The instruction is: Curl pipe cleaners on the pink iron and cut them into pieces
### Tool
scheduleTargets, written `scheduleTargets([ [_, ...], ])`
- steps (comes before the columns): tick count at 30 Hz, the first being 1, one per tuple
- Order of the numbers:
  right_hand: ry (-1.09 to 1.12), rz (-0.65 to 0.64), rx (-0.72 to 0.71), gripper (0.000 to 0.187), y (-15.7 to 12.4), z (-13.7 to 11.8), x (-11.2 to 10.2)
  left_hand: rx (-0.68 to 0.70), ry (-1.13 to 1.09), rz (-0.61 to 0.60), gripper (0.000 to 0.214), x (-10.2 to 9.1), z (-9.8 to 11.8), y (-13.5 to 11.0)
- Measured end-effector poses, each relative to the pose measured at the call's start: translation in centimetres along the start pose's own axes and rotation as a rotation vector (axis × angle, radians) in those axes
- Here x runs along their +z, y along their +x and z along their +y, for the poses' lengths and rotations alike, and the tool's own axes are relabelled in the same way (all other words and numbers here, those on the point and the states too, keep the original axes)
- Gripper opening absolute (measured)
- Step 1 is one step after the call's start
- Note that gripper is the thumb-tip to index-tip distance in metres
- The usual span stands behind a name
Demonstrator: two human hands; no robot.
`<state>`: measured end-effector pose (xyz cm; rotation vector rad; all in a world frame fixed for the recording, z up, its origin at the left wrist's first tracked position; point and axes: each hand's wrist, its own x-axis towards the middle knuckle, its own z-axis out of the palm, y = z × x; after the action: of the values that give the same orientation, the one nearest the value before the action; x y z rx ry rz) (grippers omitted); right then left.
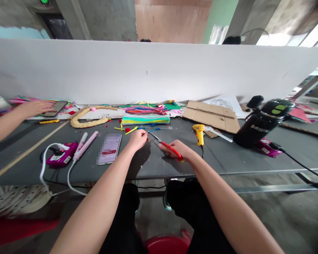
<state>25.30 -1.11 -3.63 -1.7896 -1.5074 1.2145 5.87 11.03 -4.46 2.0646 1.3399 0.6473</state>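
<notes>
In front of me over the grey table, my right hand is closed round the red handles of a pair of scissors. The metal blades point up and left, their tips close to the fingers of my left hand. Thumb and fingertips of that hand are pinched together; what they hold is too small to make out. Just beyond lie a stack of yellow, white and turquoise pipe cleaners, a clear ruler and short yellow pieces. Left of my left hand rests a phone with its screen lit.
A yellow glue gun stands right of my hands, near folded cardboard and a black bottle. Leftward are a pink straightener-like tool, a purple power strip and another person's hand by a phone. A white partition rises behind.
</notes>
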Motion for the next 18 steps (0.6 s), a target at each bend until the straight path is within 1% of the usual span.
scheduleTargets([
  [7, 0.007, 0.001, 0.027, 0.058, 0.15, -0.01, -0.02, -0.03, 0.025, 0.021, 0.03, -0.39, 0.24, -0.26],
  [12, 0.002, 0.013, 0.031, 0.059, 0.25, 0.06, 0.03, -0.019, 0.024, 0.023, 0.03, -0.35, 0.23, -0.27],
  [18, -0.071, 0.052, 0.027, 0.062, 0.21, -0.18, 0.26, -0.01, 0.03, 0.029, 0.029, -0.13, -0.12, -0.06],
])
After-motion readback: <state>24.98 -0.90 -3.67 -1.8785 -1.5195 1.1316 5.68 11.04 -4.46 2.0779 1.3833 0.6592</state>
